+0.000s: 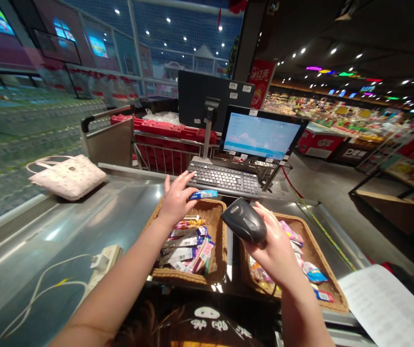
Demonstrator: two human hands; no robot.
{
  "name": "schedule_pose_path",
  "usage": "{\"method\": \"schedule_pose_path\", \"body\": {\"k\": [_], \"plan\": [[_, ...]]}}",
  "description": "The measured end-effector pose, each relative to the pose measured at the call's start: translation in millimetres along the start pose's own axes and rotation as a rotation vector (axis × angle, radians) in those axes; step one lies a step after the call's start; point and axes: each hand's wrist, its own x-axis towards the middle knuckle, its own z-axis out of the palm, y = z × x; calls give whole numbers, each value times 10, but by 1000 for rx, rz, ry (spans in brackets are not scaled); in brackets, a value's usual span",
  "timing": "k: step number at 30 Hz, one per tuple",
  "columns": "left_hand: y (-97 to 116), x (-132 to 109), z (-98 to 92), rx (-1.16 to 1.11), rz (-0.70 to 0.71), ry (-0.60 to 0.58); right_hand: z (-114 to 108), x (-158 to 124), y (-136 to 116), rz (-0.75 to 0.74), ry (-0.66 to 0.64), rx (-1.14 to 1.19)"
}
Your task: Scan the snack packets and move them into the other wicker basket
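Observation:
My left hand point(177, 198) holds a small blue packet point(204, 194) between thumb and fingers, its printed side up. One fingertip lies close to the left end of the black keyboard point(225, 178); whether it touches cannot be told. In my right hand point(274, 246) is a black barcode scanner point(245, 220), its head pointing left toward the packet. Below my left hand stands a wicker basket point(223, 241) of wrapped snack bars point(188, 250). A second wicker basket point(332, 270) with colourful small packets point(313, 272) is partly hidden behind my right hand and forearm.
A lit monitor point(261, 132) stands behind the keyboard, beside a dark screen back point(200, 99). On the metal counter point(127, 207) are a pale handbag point(71, 176) and a white power strip point(107, 260) with cables. Printed sheets point(384, 303) lie at right.

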Motion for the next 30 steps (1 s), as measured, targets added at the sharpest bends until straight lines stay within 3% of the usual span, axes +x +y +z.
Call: {"method": "schedule_pose_path", "body": {"k": [6,13,24,30], "plan": [[-143,-137,151,7,2,-85,87,15,-18,43,-24,-24],[-181,-283,413,10,32,-286,143,24,2,65,-17,-32],[-213,-463,1182,24,246,-539,169,12,3,117,-37,-13],[-154,-431,1412,14,260,-478,135,-36,36,140,-31,-37]]}}
